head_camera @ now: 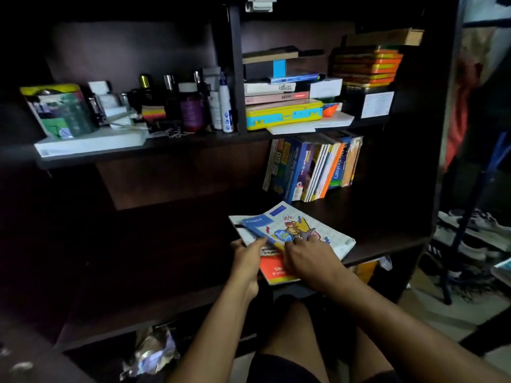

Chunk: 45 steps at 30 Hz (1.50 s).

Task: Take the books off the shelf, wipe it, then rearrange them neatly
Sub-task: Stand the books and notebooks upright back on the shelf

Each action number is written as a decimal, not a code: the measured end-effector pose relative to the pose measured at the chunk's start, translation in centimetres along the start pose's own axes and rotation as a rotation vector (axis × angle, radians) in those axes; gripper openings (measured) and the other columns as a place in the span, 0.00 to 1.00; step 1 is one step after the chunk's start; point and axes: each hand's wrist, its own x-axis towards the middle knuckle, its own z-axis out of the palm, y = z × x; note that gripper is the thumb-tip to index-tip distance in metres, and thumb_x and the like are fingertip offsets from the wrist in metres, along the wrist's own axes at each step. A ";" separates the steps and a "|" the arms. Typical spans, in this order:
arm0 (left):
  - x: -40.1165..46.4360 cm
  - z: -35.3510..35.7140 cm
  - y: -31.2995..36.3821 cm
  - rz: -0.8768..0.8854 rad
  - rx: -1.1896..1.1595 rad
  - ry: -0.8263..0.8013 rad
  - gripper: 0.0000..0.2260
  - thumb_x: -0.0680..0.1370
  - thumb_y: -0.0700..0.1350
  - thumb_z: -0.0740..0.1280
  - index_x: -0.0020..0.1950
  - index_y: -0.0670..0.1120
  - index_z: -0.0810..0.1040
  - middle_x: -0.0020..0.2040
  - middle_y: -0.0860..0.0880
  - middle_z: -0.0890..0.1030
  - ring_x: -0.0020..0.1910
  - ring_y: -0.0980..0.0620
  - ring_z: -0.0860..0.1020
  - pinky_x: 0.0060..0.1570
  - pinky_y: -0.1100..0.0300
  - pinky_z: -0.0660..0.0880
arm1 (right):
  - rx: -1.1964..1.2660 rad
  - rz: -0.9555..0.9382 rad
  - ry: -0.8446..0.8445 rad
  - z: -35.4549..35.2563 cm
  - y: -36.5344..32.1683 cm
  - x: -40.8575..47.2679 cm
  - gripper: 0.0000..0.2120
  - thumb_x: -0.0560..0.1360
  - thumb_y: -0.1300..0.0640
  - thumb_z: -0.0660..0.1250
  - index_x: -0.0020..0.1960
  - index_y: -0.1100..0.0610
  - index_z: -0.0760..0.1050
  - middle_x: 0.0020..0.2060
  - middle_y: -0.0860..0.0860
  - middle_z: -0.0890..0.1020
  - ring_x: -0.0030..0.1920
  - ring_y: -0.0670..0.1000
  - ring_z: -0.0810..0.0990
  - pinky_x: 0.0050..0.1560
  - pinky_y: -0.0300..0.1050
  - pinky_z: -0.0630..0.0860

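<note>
Loose stack of thin paperback exercise books (297,233) lies flat at the near edge of the dark wooden shelf (177,244), right of centre. Left hand (247,257) pinches the left edge; right hand (311,257) presses flat on top. Light, floppy, slippery covers, likely to fan apart: clamp both long edges.

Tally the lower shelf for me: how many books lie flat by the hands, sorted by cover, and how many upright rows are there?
Cartoon-cover exercise book: 1
Small blue exercise book: 1
Orange-cover book: 1
Upright row of books: 1 row, spines too packed to count
Total: 3 flat books visible, plus 1 upright row
</note>
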 end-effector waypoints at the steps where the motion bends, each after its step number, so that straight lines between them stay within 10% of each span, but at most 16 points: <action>1: 0.1 0.3 0.1 0.008 -0.016 0.014 0.18 0.78 0.42 0.73 0.62 0.47 0.68 0.51 0.40 0.84 0.41 0.43 0.85 0.37 0.50 0.82 | 0.013 -0.019 0.020 -0.1 -0.4 0.1 0.16 0.85 0.50 0.52 0.63 0.57 0.73 0.59 0.57 0.80 0.59 0.60 0.77 0.44 0.49 0.66; 5: -0.4 0.4 1.3 0.170 0.027 0.100 0.14 0.80 0.43 0.71 0.60 0.51 0.70 0.53 0.41 0.84 0.47 0.40 0.86 0.47 0.40 0.83 | 0.163 -0.090 0.100 -0.4 -2.1 1.8 0.17 0.86 0.48 0.50 0.60 0.56 0.73 0.56 0.56 0.81 0.56 0.59 0.80 0.45 0.49 0.68; 9: -1.8 -2.7 3.1 0.448 0.084 0.126 0.13 0.84 0.42 0.66 0.68 0.49 0.72 0.57 0.47 0.85 0.53 0.47 0.85 0.52 0.49 0.83 | 0.489 -0.200 0.214 1.3 -4.2 3.8 0.21 0.83 0.39 0.55 0.69 0.51 0.69 0.62 0.54 0.80 0.60 0.58 0.78 0.56 0.51 0.76; 15: -4.1 -7.7 4.9 0.646 0.284 0.204 0.16 0.84 0.36 0.63 0.67 0.55 0.71 0.58 0.52 0.85 0.57 0.52 0.84 0.55 0.57 0.80 | 1.215 -0.388 0.230 1.3 -9.1 7.8 0.45 0.75 0.45 0.71 0.83 0.46 0.48 0.72 0.41 0.65 0.69 0.31 0.65 0.67 0.27 0.62; 25: 0.7 -14.8 7.6 0.784 0.240 0.674 0.19 0.85 0.38 0.62 0.70 0.58 0.72 0.61 0.55 0.83 0.59 0.59 0.82 0.51 0.66 0.79 | 1.262 -0.458 0.096 1.5 -19.7 14.1 0.30 0.83 0.53 0.60 0.81 0.51 0.53 0.66 0.49 0.68 0.61 0.50 0.76 0.57 0.42 0.75; 34: 6.7 -21.0 12.1 0.897 0.260 0.643 0.18 0.86 0.42 0.59 0.76 0.53 0.66 0.67 0.49 0.81 0.66 0.47 0.80 0.65 0.48 0.76 | 1.095 -0.656 0.056 2.7 -26.0 21.1 0.46 0.72 0.25 0.35 0.80 0.49 0.61 0.75 0.51 0.70 0.72 0.50 0.72 0.66 0.43 0.71; 39: 10.6 -23.0 13.1 0.856 0.259 0.762 0.21 0.86 0.48 0.60 0.78 0.59 0.62 0.67 0.54 0.80 0.66 0.52 0.79 0.66 0.46 0.76 | 1.112 -0.585 0.139 3.0 -25.7 22.0 0.24 0.85 0.44 0.51 0.79 0.48 0.60 0.70 0.46 0.75 0.65 0.46 0.76 0.60 0.37 0.71; 45: 14.4 -23.1 15.2 0.807 0.302 0.889 0.25 0.84 0.56 0.60 0.81 0.59 0.56 0.60 0.59 0.80 0.61 0.55 0.80 0.65 0.49 0.76 | 1.283 -0.490 0.197 3.6 -25.1 22.9 0.21 0.84 0.51 0.57 0.76 0.50 0.67 0.65 0.47 0.78 0.58 0.40 0.75 0.55 0.33 0.69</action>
